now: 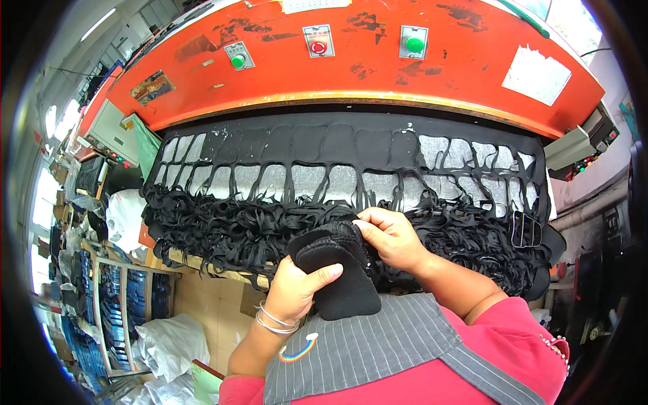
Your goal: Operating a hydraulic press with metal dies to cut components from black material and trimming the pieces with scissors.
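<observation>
A stack of flat black cut-out pads with rounded corners is held close in front of my chest. My left hand is closed around its left side, the thumb lying across the top pad. At the stack's far right edge, the fingers and thumb of my right hand pinch the uneven ends of the pads. Just beyond both hands lies a thick tangle of black cut strips. Behind it is a black sheet, with rows of cut shapes and openings showing a light grey layer.
An orange-red machine beam spans the far side, with green buttons and a red button. A metal cutting die sits on the strips at right. A rack and white bags stand at lower left.
</observation>
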A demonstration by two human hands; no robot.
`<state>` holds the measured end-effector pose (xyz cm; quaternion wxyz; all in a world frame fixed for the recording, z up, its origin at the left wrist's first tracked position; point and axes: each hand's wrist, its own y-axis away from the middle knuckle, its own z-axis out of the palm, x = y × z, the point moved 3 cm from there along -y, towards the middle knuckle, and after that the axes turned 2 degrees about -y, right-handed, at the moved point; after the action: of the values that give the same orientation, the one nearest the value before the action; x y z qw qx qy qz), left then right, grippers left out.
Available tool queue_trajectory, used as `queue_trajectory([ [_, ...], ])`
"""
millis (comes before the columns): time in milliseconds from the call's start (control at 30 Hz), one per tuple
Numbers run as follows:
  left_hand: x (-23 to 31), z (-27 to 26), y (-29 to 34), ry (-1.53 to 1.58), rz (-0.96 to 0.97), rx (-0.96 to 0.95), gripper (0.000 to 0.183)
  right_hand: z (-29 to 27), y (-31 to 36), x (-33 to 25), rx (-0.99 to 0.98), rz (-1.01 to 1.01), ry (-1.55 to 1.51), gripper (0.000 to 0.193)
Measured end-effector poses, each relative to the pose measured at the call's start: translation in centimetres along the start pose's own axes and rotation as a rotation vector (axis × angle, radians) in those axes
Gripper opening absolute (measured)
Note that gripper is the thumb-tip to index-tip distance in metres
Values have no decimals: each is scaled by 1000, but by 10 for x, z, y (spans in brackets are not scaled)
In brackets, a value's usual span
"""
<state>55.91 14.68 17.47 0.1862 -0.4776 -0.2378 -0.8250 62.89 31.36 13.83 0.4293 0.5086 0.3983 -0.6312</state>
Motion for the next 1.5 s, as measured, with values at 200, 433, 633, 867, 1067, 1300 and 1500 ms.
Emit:
queue_trajectory([
  [200,-8,-6,-5,36,-24,19,42,9,4,7,61,4,-67,17],
  [433,-13,-7,-10,20,-15,-5,42,7,8,21,111,-37,-132,18],
  [633,-22,-20,5,124,-18,-87,44,7,5,10,143,-73,-92,18],
  [867,-23,-20,2,-52,94,-217,46,7,10,10,88,-67,-194,19],
  [1067,-19,-13,5,-71,83,-202,43,8,12,9,78,-65,-297,20],
  [1300,-22,-14,6,-90,130,-186,42,11,15,12,51,-61,-308,21],
  [1500,-25,-13,0,-218,215,-53,44,11,15,16,32,10,-314,22],
])
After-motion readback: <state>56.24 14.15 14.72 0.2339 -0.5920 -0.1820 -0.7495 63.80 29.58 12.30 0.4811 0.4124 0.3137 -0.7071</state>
